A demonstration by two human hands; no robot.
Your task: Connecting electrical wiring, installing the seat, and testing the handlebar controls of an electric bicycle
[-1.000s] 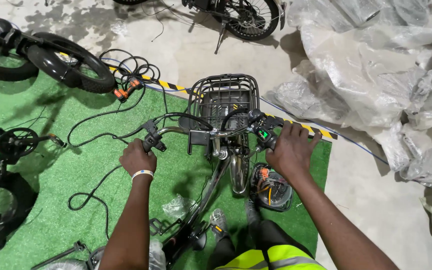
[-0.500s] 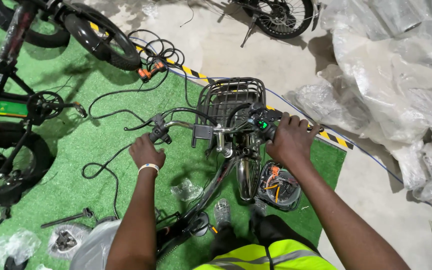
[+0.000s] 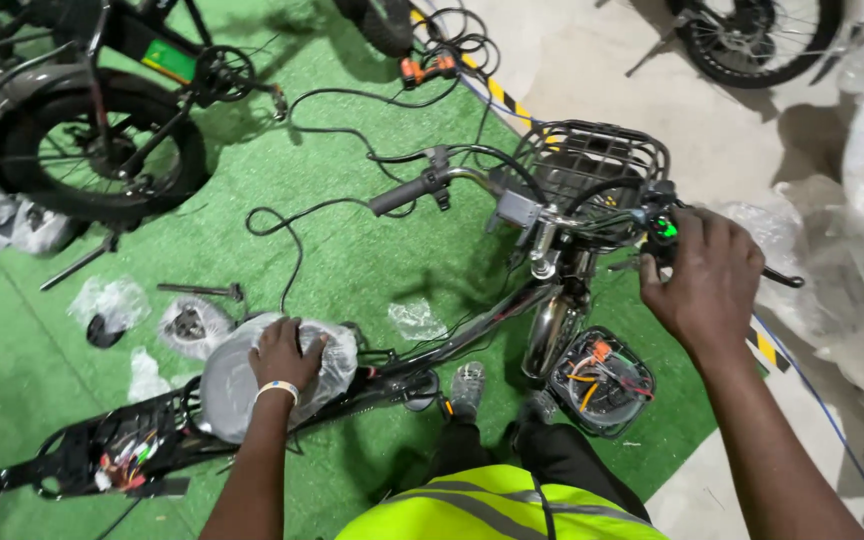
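Left hand [image 3: 287, 355] lower left of centre, palm down, fingers spread on plastic-wrapped saddle [image 3: 252, 385], resting, not clamped. Right hand [image 3: 704, 280] right of centre, closed around right handlebar grip [image 3: 664, 235], brake lever [image 3: 782, 278] poking out beyond. Wire basket [image 3: 592, 160] upper centre, ahead of bars. Open headlight housing [image 3: 602, 380] with coloured wires low centre-right, on green mat [image 3: 352, 250]. Black bike wheel [image 3: 82, 160] upper left.

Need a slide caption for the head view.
Left hand rests on a plastic-wrapped grey seat; right hand grips the black handlebar end of a basket-fitted bike.
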